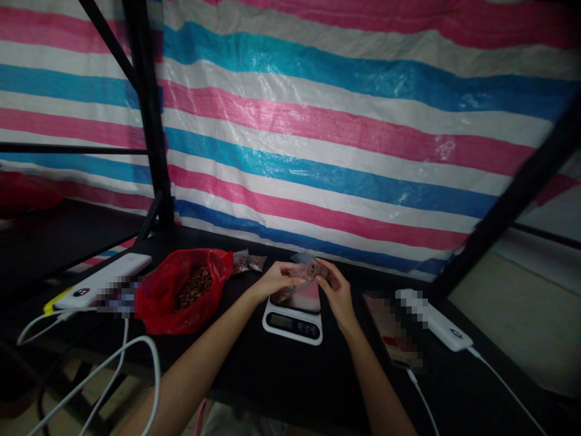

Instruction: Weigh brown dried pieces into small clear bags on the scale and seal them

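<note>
Both my hands grip a small clear plastic bag (309,266) with brown contents, raised over a digital scale. My left hand (280,278) pinches its left side, and my right hand (334,282) has the right side between thumb and fingers. Beneath them lies the white kitchen scale (293,327) with a dark display and buttons; its shiny platform is partly covered by my hands. To the left of my left forearm an open red plastic bag (181,290) holds many brown beans or nuts (194,287). Behind it are small filled clear bags (247,261).
A white power bank (106,280) with white cables (152,357) sits at the left. On the right are a phone (390,333), plugged into a cable, and another white power bank (438,321). Black metal posts (152,121) and a striped plastic sheet (318,139) border the black table (272,375).
</note>
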### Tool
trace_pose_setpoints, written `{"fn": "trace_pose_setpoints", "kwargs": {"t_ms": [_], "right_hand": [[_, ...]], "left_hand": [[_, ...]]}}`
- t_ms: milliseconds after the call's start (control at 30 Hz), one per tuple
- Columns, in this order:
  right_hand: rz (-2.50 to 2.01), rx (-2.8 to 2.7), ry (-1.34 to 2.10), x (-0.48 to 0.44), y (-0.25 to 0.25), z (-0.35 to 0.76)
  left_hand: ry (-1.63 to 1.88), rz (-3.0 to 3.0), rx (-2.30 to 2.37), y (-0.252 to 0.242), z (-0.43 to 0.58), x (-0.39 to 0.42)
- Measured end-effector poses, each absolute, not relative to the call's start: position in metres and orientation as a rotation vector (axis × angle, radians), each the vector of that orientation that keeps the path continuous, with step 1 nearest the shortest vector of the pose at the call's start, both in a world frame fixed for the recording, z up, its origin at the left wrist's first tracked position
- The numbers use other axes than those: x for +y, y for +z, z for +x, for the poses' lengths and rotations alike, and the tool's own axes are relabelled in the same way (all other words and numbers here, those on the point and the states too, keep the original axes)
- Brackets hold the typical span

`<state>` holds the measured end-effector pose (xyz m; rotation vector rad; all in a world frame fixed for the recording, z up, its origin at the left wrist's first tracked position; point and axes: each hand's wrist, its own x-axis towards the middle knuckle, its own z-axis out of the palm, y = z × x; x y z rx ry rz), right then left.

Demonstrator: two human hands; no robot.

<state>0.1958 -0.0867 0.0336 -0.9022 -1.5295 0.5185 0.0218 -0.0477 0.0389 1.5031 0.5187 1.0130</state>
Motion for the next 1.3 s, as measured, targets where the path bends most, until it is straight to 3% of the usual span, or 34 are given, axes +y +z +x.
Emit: {"fn": "trace_pose_setpoints", "kwargs": {"t_ms": [1300], "right_hand": [[-0.845,-1.498,0.509,-0.0875,0.0345,0.195]], "left_hand": [[1.022,1.538,0.503,0.0391,0.0229,-0.049]]}}
